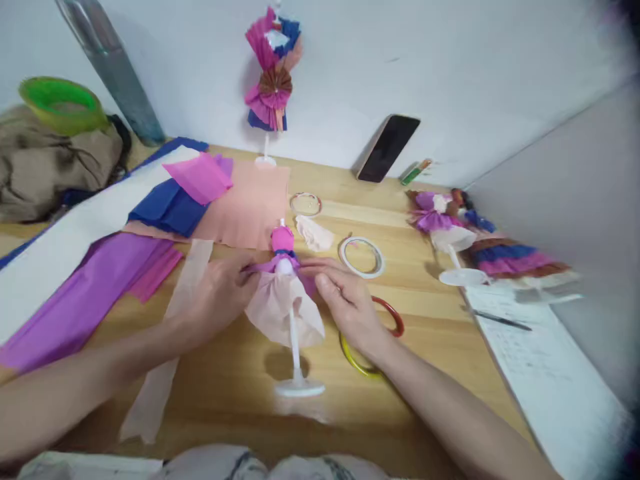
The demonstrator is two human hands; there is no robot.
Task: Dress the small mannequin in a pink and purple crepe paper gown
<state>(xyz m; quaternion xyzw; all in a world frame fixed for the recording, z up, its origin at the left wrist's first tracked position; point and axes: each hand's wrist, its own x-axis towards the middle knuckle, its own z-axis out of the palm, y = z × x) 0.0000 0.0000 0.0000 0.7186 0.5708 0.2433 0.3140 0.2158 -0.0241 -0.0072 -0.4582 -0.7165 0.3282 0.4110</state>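
Observation:
A small dress form (pixel 283 239) on a white stand (pixel 296 363) is in the middle of the table, tilted toward me. It wears a pink bodice, a blue waistband and a pale pink crepe paper skirt (pixel 265 308). Around the waist runs a purple crepe paper strip (pixel 265 267). At the left of the waist, my left hand (pixel 226 290) pinches one end of this strip. My right hand (pixel 345 293) grips the strip on the other side, its fingers partly behind the paper. A pale crepe paper strip (pixel 193 273) lies under my left forearm.
Crepe paper sheets (pixel 250 200) cover the left side. Tape rolls (pixel 381 257) and a yellow ring (pixel 353 357) lie near my right hand. Dressed forms (pixel 276 87) stand at the back and right. A phone (pixel 387 148) leans on the wall; a pen (pixel 500 321) lies on written paper (pixel 540 360).

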